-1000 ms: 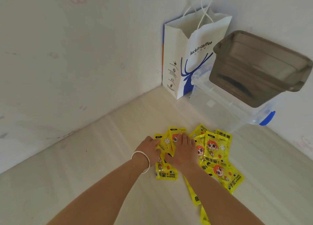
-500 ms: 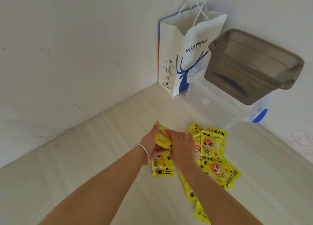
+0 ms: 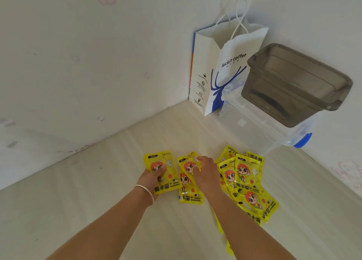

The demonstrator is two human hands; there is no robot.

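Several yellow hand warmer packets lie on the pale floor. My left hand, with a white bracelet on its wrist, grips one packet at the far left, thumb on its printed face. My right hand pinches the top of a second packet that lies over another packet. A heap of packets spreads to the right of my right hand. More packets run under my right forearm.
A white paper bag with a blue deer print stands in the corner. A clear plastic box with a blue latch sits to its right, with a grey tinted box on top of it. Walls close in on the left and right.
My left hand has carried one packet out to the left and laid it flat apart from the pile. My right hand has shifted onto another packet's top.
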